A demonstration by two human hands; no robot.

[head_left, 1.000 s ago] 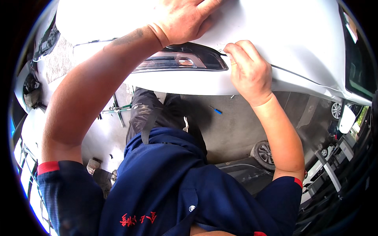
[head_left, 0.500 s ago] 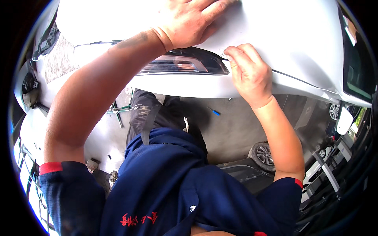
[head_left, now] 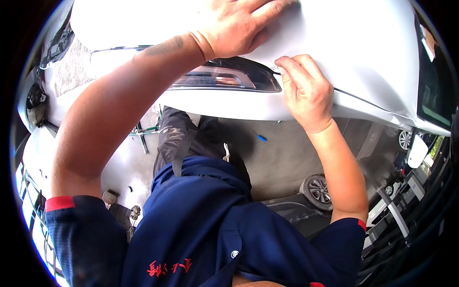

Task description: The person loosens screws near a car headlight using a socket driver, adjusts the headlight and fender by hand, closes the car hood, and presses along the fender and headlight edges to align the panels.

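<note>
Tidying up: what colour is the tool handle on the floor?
Tool handle: blue, best seen in head view.

From here I count: two bare hands (head_left: 308,92); one headlight (head_left: 229,78); one white bonnet (head_left: 349,45); one blue-handled tool (head_left: 261,137); three car wheels (head_left: 319,190).

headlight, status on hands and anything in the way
Left hand laid on hood. Right hand pinched near tip of headlight; any held item unclear. Left forearm hides part of headlight.

Left hand (head_left: 236,26): now set further right across the white hood (head_left: 356,45) than a second ago, wrist and thumb shifted likewise. Headlight (head_left: 232,76): sits slightly lower and further right in view.
</note>
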